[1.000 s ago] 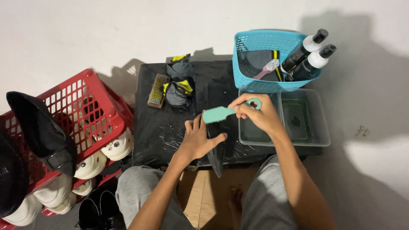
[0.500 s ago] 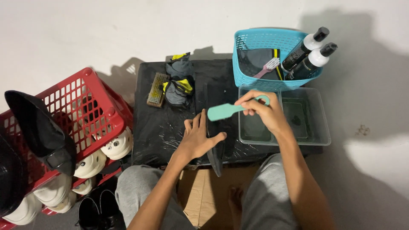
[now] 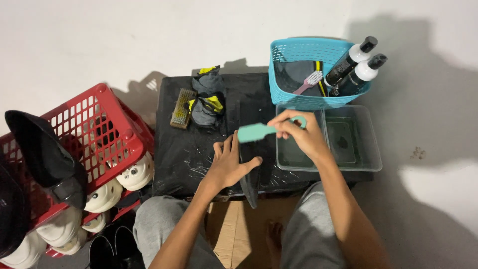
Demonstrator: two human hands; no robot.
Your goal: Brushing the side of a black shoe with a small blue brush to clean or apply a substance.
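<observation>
My right hand (image 3: 303, 137) grips the handle of a teal brush (image 3: 256, 131), holding it just above the black covered table (image 3: 189, 149), beside a clear plastic tub (image 3: 366, 149) of dark water. My left hand (image 3: 230, 164) lies flat with fingers spread on a black insole-shaped piece (image 3: 250, 187) that juts over the table's front edge. The brush head hovers right above my left fingers.
A teal basket (image 3: 303, 52) at the back right holds two bottles (image 3: 356, 69), a pink brush and a dark cloth. A wooden brush (image 3: 181, 108) and dark yellow-trimmed shoes (image 3: 208, 99) lie at the back. A red basket (image 3: 87, 129) of caps and white shoes stands left.
My right hand has carried the teal brush slightly up and toward the tub's near-left corner. My left hand stays pressed on the black piece.
</observation>
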